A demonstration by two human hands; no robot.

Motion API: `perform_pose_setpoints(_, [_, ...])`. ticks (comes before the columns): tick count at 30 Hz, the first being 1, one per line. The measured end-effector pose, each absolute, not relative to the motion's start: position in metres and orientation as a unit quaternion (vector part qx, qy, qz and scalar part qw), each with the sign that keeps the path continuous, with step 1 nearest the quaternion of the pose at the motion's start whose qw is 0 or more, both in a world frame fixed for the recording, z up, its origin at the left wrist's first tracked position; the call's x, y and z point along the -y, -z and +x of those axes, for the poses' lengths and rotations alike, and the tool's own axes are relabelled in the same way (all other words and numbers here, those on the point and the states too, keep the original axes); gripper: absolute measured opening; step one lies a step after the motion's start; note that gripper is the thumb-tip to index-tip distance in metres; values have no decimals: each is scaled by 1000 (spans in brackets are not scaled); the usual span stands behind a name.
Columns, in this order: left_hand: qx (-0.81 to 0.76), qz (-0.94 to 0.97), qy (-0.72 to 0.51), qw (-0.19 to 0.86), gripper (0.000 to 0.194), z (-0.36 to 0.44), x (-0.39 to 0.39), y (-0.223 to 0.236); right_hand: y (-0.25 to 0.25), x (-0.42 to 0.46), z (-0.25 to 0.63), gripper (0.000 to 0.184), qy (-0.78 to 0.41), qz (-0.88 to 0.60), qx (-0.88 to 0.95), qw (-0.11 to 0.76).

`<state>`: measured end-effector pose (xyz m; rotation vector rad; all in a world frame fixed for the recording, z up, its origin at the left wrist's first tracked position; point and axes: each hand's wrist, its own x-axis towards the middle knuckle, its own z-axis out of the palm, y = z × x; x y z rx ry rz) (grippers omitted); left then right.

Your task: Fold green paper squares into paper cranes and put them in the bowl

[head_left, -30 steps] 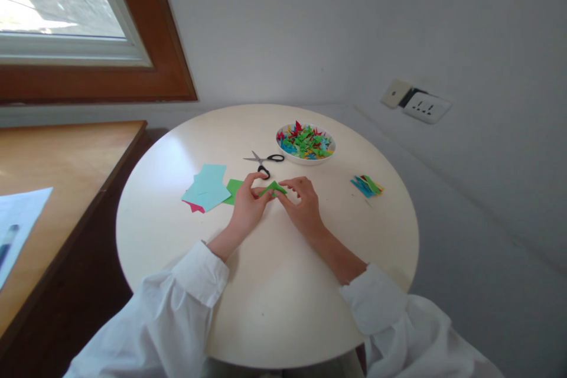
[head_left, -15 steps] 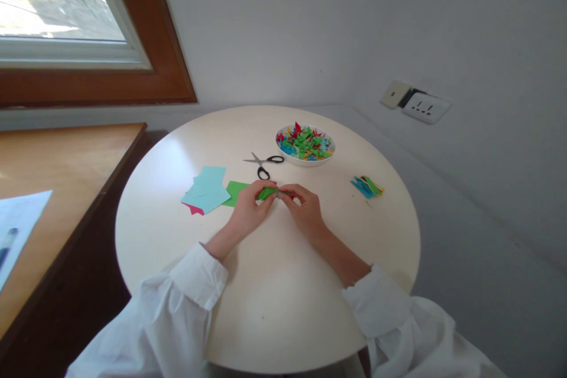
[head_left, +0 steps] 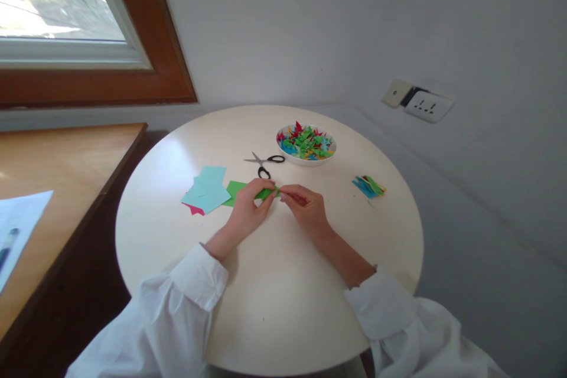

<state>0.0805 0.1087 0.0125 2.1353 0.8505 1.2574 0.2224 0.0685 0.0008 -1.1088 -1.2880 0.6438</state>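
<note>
Between thumb and fingers of my left hand (head_left: 248,207) is a small folded piece of green paper (head_left: 266,194), held above the middle of the round table. My right hand (head_left: 308,208) is closed in a pinch at the right tip of that piece. Whether it grips the tip or something tiny beside it is hidden by the fingers. Left of my left hand lies a flat green sheet (head_left: 233,190), partly under light blue sheets (head_left: 207,194), with a pink paper corner (head_left: 195,209) showing below. Scissors (head_left: 261,162) with black handles lie spread just beyond my hands.
A white bowl (head_left: 306,163) filled with small colourful folded paper pieces stands at the back of the white table (head_left: 266,313). To the right lies a small pile of coloured paper strips (head_left: 369,186). A wooden desk (head_left: 66,159) with a white sheet (head_left: 24,218) is at left.
My right hand has drawn slightly to the right, its fingers now straighter at the tip of the green paper. My left hand has barely moved.
</note>
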Motion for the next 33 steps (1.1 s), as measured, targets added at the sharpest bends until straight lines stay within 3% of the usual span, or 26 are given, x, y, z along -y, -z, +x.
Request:
perform_pose_setpoints(15, [-310, 791, -466, 245, 8, 81, -108, -12, -3, -70, 222, 13, -316, -491, 513, 629])
perform_pose_setpoints(23, [-319, 764, -467, 309, 10, 81, -111, -7, -4, -67, 220, 13, -305, -493, 536, 614])
perform_pose_setpoints(33, [-312, 800, -444, 254, 8, 80, -111, -10, -7, -66, 219, 11, -338, -491, 513, 617])
